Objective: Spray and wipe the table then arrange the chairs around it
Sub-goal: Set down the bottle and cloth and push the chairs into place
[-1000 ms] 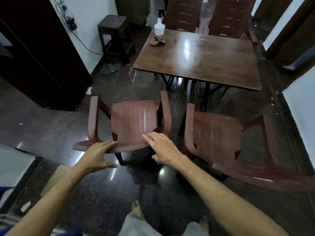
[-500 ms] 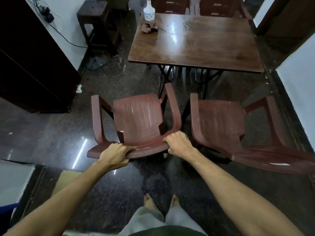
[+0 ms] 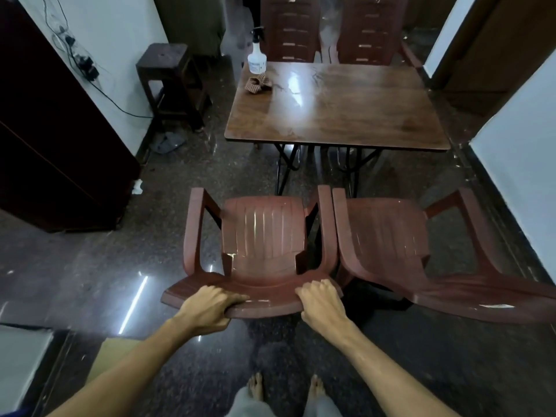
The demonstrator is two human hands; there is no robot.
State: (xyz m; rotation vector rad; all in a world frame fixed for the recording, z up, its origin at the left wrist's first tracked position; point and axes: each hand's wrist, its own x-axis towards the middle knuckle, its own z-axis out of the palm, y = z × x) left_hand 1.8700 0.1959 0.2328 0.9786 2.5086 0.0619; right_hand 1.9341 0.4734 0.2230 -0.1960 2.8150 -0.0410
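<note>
"Plastic armchair (image 3: 264, 236) in your grip: where does it stand against the table (image 3: 346, 115)?"

"On the table's near side, apart from its edge, with the seat facing the table and the backrest toward you. Your left hand (image 3: 207, 308) has its fingers wrapped over the top of the backrest toward its left end. Your right hand (image 3: 323, 302) is curled over the same rail at the right end. Both hold it firmly."

"And the second armchair (image 3: 388, 236)?"

"Also on the table's near side, to the right of yours and short of the table's edge. The neighbouring armrests are touching or nearly so; I cannot tell which."

"What sits on the table?"

"A spray bottle (image 3: 257, 55) stands at the table's far left corner, and a crumpled checked cloth (image 3: 258, 84) lies just in front of it. At the table's far side stand a far-left armchair (image 3: 287, 28) and a far-right armchair (image 3: 367, 28), backs upright. A dark stool (image 3: 168, 76) stands left of the table, by the wall."
</note>
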